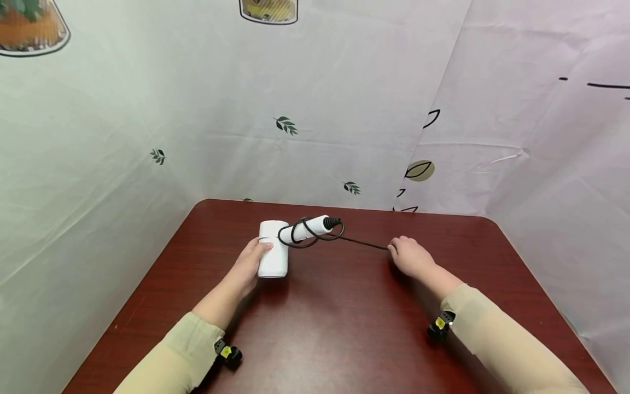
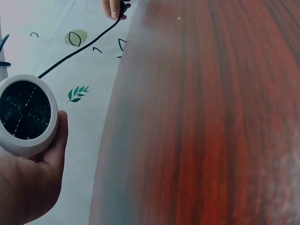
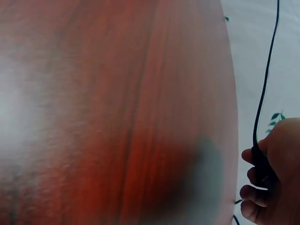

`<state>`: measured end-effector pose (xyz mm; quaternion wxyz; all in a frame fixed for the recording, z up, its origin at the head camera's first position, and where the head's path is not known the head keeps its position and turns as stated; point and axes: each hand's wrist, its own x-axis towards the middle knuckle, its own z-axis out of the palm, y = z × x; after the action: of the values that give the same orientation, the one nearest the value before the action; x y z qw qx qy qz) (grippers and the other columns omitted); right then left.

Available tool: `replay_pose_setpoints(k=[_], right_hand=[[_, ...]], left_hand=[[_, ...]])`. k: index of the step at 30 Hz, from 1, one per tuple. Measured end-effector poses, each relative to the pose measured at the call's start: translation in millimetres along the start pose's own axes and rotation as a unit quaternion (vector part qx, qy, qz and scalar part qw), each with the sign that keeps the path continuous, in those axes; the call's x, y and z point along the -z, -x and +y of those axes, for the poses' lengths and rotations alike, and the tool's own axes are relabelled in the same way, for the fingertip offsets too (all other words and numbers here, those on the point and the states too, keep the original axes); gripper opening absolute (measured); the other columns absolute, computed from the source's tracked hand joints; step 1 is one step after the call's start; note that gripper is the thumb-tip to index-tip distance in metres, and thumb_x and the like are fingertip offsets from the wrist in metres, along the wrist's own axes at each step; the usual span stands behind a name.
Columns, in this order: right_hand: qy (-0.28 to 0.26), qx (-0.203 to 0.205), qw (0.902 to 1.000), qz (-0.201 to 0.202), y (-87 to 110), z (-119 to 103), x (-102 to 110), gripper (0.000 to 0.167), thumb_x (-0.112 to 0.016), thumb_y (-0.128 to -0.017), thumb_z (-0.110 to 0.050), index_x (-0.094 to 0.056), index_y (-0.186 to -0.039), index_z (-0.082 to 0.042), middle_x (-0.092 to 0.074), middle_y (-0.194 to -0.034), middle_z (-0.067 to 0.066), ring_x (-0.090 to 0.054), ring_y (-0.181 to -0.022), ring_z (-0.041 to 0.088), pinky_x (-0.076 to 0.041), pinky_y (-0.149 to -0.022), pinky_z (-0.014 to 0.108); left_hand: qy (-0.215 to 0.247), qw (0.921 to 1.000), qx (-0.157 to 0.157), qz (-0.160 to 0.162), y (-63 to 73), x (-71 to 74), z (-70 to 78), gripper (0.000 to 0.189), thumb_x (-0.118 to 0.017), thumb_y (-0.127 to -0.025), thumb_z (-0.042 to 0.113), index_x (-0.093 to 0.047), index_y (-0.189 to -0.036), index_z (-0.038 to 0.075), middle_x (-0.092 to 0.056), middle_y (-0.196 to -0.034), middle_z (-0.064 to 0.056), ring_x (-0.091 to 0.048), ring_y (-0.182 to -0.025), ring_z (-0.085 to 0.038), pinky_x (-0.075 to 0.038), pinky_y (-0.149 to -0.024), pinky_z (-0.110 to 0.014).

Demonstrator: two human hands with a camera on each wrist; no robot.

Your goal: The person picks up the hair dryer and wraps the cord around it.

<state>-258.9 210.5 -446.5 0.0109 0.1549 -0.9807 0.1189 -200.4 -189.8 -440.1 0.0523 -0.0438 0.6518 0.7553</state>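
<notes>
Sleeves (image 1: 512,342) nearest, pale and reaching in from the bottom corners, each with a small wrist camera (image 1: 231,355) at the cuff. Beneath, dark red table (image 1: 334,328), glossy, shadowed under both arms. Farther in, left hand (image 1: 248,260) gripping the white dryer (image 1: 273,261) by its body, thumb across the near side, other fingers mostly hidden. Dryer left of middle, apparently held up off the table, with the dark grille (image 2: 26,110) facing the left wrist camera. Well apart to the right, right hand (image 1: 410,256) with fingers curled round a dark end piece, probably the plug (image 3: 263,171). Between both hands, black cord (image 1: 364,242), nearly straight. A little deeper, handle (image 1: 307,230) pointing right, loosely looped with more cord. Looks partway through some handling of the cord: end in hand, one length free of the handle, several loops around it. Cannot tell whether winding or unwinding; if unwinding, loops yet to come off; if winding, free length yet to go round. Behind everything, pale cloth (image 1: 315,93) printed with leaf sprigs.
</notes>
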Motion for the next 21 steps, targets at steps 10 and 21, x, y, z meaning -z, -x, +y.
replay_pose_setpoints(k=[10, 21], right_hand=[[0.013, 0.052, 0.9985, 0.002, 23.0, -12.5, -6.3, 0.022, -0.049, -0.103, -0.018, -0.068, -0.102, -0.006, -0.058, -0.092, 0.007, -0.060, -0.089, 0.029, -0.050, -0.077, 0.048], [0.011, 0.132, 0.9912, -0.004, 47.7, -25.8, -6.5, 0.016, -0.055, -0.101, -0.023, -0.067, -0.095, -0.015, -0.052, -0.084, -0.006, -0.055, -0.079, 0.014, -0.049, -0.071, 0.038]], left_hand=[[0.075, 0.9959, 0.019, 0.046, -6.9, 4.0, 1.3, 0.057, -0.051, -0.100, 0.023, -0.023, -0.147, 0.007, -0.049, -0.123, -0.013, -0.062, -0.091, -0.014, -0.054, -0.076, -0.031], [0.121, 0.9910, 0.026, 0.051, -10.9, 10.2, 1.6, 0.067, -0.057, -0.099, 0.016, -0.013, -0.150, 0.015, -0.042, -0.133, -0.011, -0.062, -0.096, -0.016, -0.054, -0.079, -0.038]])
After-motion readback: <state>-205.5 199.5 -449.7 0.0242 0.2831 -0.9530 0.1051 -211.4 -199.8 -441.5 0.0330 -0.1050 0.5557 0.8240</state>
